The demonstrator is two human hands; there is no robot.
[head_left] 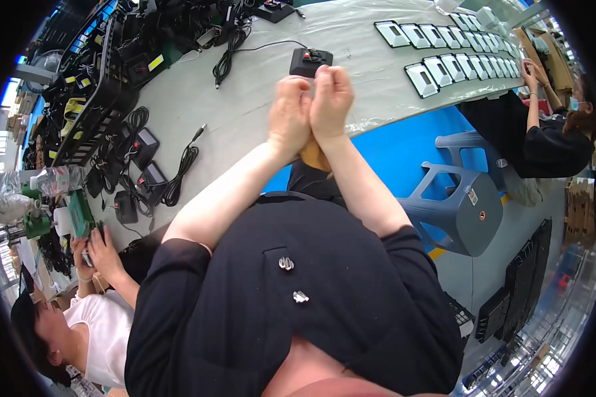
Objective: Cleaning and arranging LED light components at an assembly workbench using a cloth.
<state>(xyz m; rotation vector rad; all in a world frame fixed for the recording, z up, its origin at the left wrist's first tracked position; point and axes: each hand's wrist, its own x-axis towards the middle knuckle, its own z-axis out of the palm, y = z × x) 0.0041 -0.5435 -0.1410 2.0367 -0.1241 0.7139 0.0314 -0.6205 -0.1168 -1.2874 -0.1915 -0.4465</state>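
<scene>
Well to the left of the hands in the head view, a black crate (107, 69) piled with dark corded units stands on the pale-covered table (245, 112). Nearer on that side lie three black boxes (144, 145) with cords, and one coiled cable (184, 169) ending in a plug. Beyond the hands to the right, framed white panels (437, 71) stand in two long rows and one short row, too tightly packed at the far end to count. Two co-workers sit apart, one in a white top (99, 331) to the left, one in black (555, 152) to the right; two blue-grey stools (473, 212) are right of the forearms.

One black device (311, 64) lies on the table just past the fingertips, its longer side running left to right; its cord leaves the far edge and bends left toward a coiled bundle (226, 66). Right-hand fingers overlap its near edge.

Left hand (289, 112) and right hand (331, 99) are curled, side by side and touching; whether they grip anything I cannot tell. Something yellow (314, 157) shows below the wrists.
</scene>
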